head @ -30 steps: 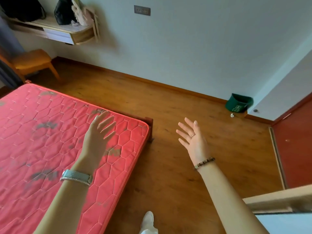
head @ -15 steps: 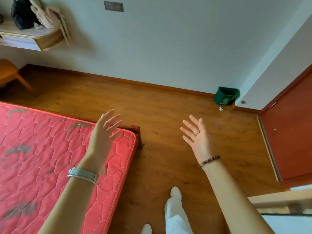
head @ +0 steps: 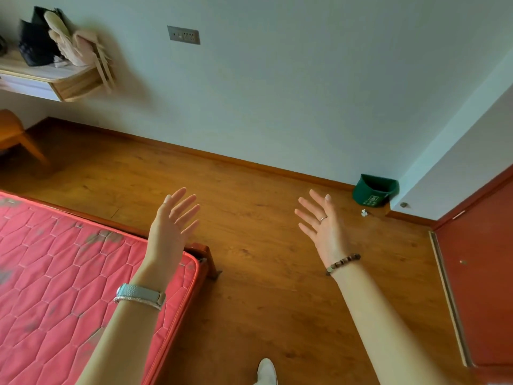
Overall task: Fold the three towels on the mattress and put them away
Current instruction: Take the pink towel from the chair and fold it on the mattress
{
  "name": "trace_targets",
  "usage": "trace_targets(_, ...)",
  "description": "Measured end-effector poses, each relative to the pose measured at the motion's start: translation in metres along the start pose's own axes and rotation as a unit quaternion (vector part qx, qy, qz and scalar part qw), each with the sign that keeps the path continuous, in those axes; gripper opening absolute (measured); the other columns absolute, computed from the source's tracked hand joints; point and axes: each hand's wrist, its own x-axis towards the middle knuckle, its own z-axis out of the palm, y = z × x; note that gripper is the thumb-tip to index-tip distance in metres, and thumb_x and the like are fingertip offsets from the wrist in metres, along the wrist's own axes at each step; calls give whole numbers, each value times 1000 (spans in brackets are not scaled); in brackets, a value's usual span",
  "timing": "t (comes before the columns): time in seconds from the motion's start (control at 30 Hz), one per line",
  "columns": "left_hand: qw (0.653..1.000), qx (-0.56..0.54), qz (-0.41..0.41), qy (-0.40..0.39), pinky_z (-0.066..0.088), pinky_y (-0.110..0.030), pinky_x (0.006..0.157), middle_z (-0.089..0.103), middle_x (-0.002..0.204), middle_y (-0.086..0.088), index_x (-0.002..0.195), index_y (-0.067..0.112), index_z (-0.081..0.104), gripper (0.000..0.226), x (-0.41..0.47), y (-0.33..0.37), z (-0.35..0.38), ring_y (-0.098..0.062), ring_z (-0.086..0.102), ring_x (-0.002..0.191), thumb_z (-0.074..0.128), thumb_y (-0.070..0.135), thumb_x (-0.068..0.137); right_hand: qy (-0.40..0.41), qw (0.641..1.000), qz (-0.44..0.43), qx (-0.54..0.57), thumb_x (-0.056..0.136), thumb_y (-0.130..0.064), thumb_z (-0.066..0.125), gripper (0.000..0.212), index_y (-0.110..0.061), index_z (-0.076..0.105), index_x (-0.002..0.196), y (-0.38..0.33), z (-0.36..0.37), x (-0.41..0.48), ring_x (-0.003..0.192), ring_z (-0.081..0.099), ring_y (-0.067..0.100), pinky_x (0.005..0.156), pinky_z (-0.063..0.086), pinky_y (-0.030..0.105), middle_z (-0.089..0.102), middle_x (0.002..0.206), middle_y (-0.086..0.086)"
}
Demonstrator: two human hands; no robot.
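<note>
The red quilted mattress (head: 69,273) fills the lower left, its corner resting on a wooden bed frame (head: 206,255). No towel shows anywhere in view. My left hand (head: 170,226) is raised over the mattress corner with straight, spread fingers and holds nothing; a silver band sits on that wrist. My right hand (head: 322,226) is raised over the wooden floor, palm facing left, fingers spread and empty, with a ring and a beaded bracelet.
A wall shelf (head: 55,79) with bags hangs at the upper left above an orange chair (head: 14,134). A green bin (head: 374,191) stands in the far corner. A red door (head: 483,273) is at the right. My white shoe (head: 266,370) is on the wooden floor.
The view has swung to the right and upward, so less mattress shows. Both hands stay raised, spread and empty. The pale ledge at the lower right has left the view.
</note>
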Motion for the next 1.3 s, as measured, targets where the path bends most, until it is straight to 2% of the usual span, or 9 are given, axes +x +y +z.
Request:
trace_targets(0.3,999,2,19,37,46,-38,101,61,136,0,136,26,53,45,59,3,22,-19,59,123,33,47,103,-32,999,8,5,97,-53,33,54,-21,50,137,-22,2,86,116,61,19,106,42,47,61,131,0)
trace_targets(0.47,998,-1,24,55,45,-39,103,60,136,0,137,25,53,46,109,8,26,-19,59,124,31,48,103,-49,999,18,15,88,-59,39,62,-22,50,137,-27,20,140,116,61,19,105,43,45,61,131,-1)
trace_targets(0.53,998,-1,27,58,45,-38,102,60,136,1,137,25,53,47,132,10,26,-19,59,124,31,49,102,-57,998,16,12,92,-57,36,58,-23,50,137,-29,30,163,117,61,19,105,42,45,61,132,-1)
trace_targets(0.7,996,-10,38,85,43,-41,106,58,137,2,129,28,56,42,205,26,21,-20,57,124,31,49,103,-72,997,17,12,99,-52,32,51,-22,50,136,-41,68,234,118,60,20,107,41,47,60,132,1)
trace_targets(0.93,993,-5,59,105,45,-39,105,57,138,1,127,30,55,40,287,62,11,-20,57,124,31,50,102,-93,995,17,6,100,-50,33,49,-23,51,135,-60,130,318,115,62,19,105,43,45,62,129,1)
trace_targets(1.17,985,-15,92,146,45,-39,106,55,140,0,130,28,53,43,337,86,-20,-21,56,125,33,51,100,-140,990,21,-5,100,-50,33,49,-22,50,137,-63,186,380,117,60,20,107,41,47,59,133,2)
trace_targets(1.3,974,-43,94,202,46,-38,103,52,143,-3,139,22,50,45,364,96,-35,-23,55,126,39,45,102,-184,982,30,-14,100,-47,35,47,-23,47,139,-63,224,420,117,60,20,107,40,47,59,133,2)
